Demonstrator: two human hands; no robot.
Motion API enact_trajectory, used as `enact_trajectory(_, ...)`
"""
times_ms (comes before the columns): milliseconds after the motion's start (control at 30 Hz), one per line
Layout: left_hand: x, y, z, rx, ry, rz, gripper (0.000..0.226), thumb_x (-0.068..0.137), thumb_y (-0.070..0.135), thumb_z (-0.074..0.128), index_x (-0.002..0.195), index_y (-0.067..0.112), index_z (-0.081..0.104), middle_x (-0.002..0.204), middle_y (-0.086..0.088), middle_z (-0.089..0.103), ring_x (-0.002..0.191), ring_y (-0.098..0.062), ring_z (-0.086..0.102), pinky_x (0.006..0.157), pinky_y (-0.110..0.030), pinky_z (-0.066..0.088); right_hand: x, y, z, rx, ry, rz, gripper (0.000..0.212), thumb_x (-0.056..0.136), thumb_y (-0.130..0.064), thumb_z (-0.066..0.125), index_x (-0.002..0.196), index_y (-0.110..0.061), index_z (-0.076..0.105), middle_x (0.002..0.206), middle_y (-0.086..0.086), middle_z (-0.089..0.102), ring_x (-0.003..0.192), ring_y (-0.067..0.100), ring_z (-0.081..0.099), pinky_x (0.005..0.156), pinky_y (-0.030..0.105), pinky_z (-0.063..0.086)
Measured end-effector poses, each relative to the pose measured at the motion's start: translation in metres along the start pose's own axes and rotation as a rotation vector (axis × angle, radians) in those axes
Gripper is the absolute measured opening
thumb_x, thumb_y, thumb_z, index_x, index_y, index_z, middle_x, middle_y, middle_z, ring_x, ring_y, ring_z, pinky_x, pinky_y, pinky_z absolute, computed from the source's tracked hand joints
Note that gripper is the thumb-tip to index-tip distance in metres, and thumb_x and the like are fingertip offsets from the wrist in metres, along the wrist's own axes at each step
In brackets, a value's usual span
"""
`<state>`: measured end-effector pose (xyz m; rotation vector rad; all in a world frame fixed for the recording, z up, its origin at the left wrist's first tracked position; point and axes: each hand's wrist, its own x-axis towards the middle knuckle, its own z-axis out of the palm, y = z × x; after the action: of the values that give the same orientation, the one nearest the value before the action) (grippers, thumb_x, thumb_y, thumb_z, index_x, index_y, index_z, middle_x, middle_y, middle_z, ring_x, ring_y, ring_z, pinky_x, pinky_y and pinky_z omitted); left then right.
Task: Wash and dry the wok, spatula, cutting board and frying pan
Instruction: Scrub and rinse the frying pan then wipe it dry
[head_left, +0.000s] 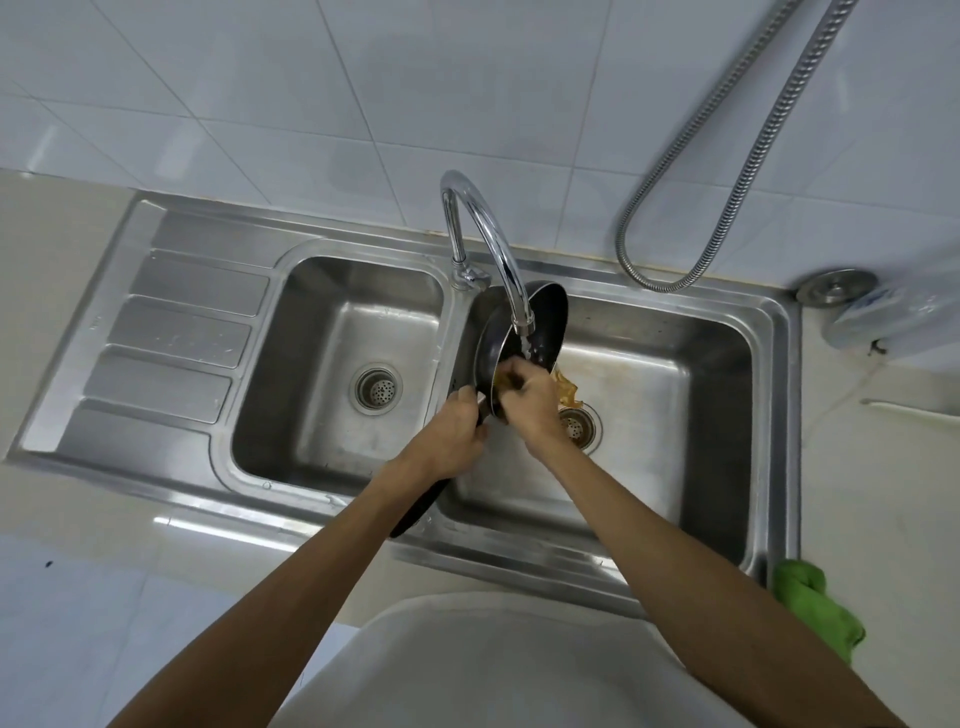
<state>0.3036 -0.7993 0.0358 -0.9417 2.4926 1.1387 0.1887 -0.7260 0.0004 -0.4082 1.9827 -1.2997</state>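
Black frying pan (550, 322) | left hand (460, 426) grips handle | right hand (530, 400) clutches yellow cloth (503, 382)

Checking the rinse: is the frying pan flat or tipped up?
Tipped up: the frying pan stands on edge under the faucet, its handle held in the left hand.

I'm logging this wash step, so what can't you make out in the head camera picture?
- Head view: the frying pan handle is mostly covered by the left hand and forearm.
- Head view: the yellowish scrubber is wrapped by the right hand; sponge or cloth, cannot tell.
- Head view: the pale container at the right edge is blurred and cut off.
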Motion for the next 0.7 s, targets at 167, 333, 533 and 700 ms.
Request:
enact_trajectory(167,-0.003,0.000,-0.004,0.081,0.021,-0.007,0.033,0.090,0.003,0.055,0.121,0.001,0.046,0.121,-0.021,0.051,0.106,-0.036,0.056,0.088,-0.044,0.049,0.020,-0.016,-0.019,0.669,0.090,0.448,0.030,0.095,0.000,0.043,0.101,-0.017,0.066,0.096,0.011,0.070,0.083,0.025,0.066,0.074,0.039,0.060)
enact_trajectory(333,-0.006,-0.007,-0.005,0.079,0.067,-0.054,0.038,0.088,0.003,0.059,0.123,0.006,0.044,0.119,-0.017,0.050,0.100,-0.037,0.058,0.088,-0.051,0.050,0.015,-0.014,-0.056,1.277,-0.070,0.575,0.045,0.093,-0.039,0.048,0.118,-0.006,0.066,0.116,0.019,0.070,0.107,0.037,0.067,0.102,0.053,0.047)
enact_trajectory(533,-0.006,-0.011,0.003,0.079,0.110,0.000,0.038,0.089,0.007,0.063,0.123,0.010,0.047,0.119,-0.015,0.049,0.096,-0.035,0.060,0.083,-0.044,0.051,0.006,-0.008,-0.080,1.295,-0.072,0.513,0.072,0.086,-0.051,0.069,0.138,-0.004,0.056,0.132,0.021,0.063,0.122,0.038,0.061,0.105,0.052,0.047)
enact_trajectory(700,-0.010,-0.027,0.004,-0.179,0.055,-0.045,0.046,0.082,0.009,0.068,0.125,0.016,0.053,0.110,-0.007,0.062,0.095,-0.022,0.062,0.077,-0.027,0.047,0.003,-0.011,-0.086,1.121,0.042,0.471,0.043,0.092,-0.012,0.067,0.132,0.000,0.059,0.120,0.017,0.071,0.108,0.031,0.070,0.090,0.043,0.058)
